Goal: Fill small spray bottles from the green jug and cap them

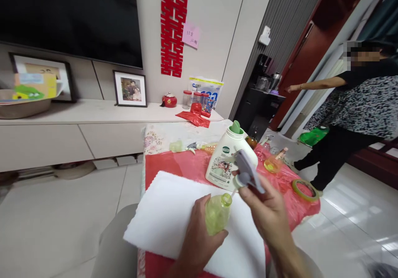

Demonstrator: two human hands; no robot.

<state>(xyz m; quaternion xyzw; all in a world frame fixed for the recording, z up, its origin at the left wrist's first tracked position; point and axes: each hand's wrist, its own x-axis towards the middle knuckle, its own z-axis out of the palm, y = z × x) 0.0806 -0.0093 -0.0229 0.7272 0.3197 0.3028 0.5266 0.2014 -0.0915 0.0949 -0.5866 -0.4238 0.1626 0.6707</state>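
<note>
My left hand is wrapped round a small yellow-green plastic bottle, held upright over a white towel. My right hand grips a grey spray-trigger head just above the bottle; its thin dip tube reaches down to the bottle's open neck. A white detergent bottle with a green cap stands right behind the trigger head on the red table cover.
A tape roll, a small glass dish with yellow liquid and another pale green bottle with a sprayer lie on the table. A person in a patterned top stands at the right. A low cabinet with framed photos lines the wall.
</note>
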